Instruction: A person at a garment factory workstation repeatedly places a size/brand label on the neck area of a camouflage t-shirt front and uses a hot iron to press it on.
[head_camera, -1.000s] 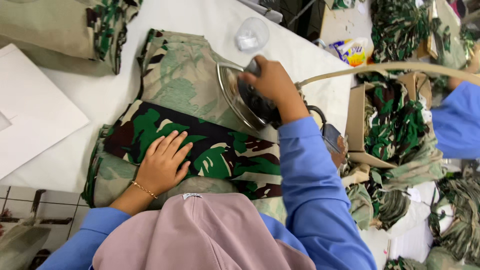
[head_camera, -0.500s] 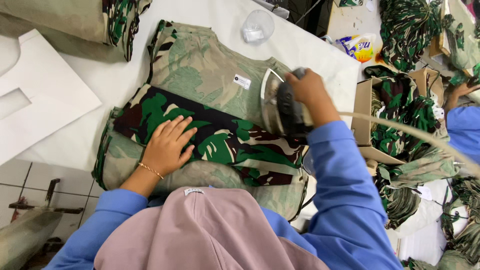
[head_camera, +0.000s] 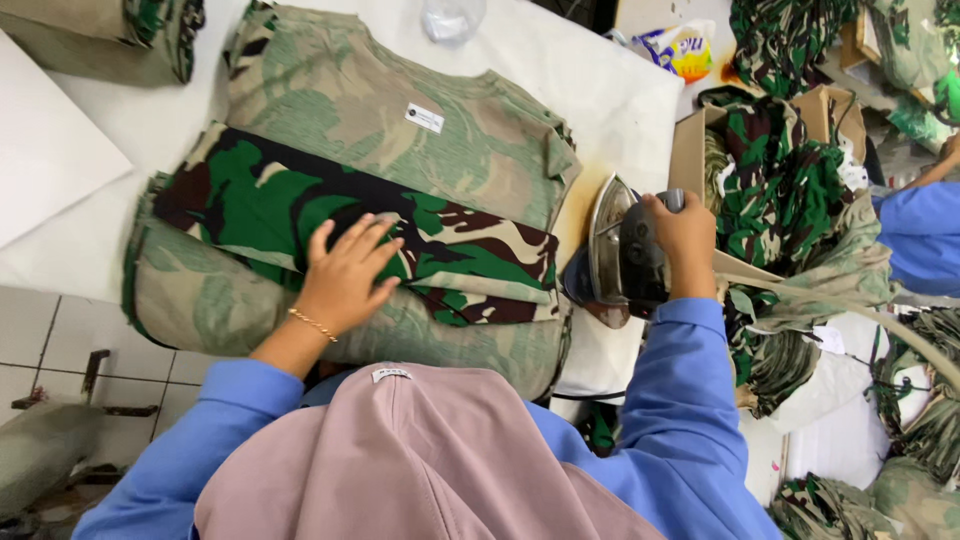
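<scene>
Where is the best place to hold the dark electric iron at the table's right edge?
Grip the dark electric iron by its black handle, coming from the right, as the right hand does; its shiny soleplate faces left, probably hot.

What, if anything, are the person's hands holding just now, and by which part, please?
The right hand grips the clothes iron by its handle, tipped on its side. The left hand holds nothing, resting flat on the folded camouflage garment.

hands: two, left hand (head_camera: 345, 275), right hand (head_camera: 685, 240)
irons: one, iron (head_camera: 620, 255)
folded camouflage shirts on bench (head_camera: 610, 90): one, camouflage shirt (head_camera: 380, 150)
labels on shirt: one, white label (head_camera: 424, 118)
bracelets: one, gold bracelet (head_camera: 313, 324)
cardboard boxes: one, cardboard box (head_camera: 690, 150), right
white boards: one, white board (head_camera: 50, 150), left
</scene>
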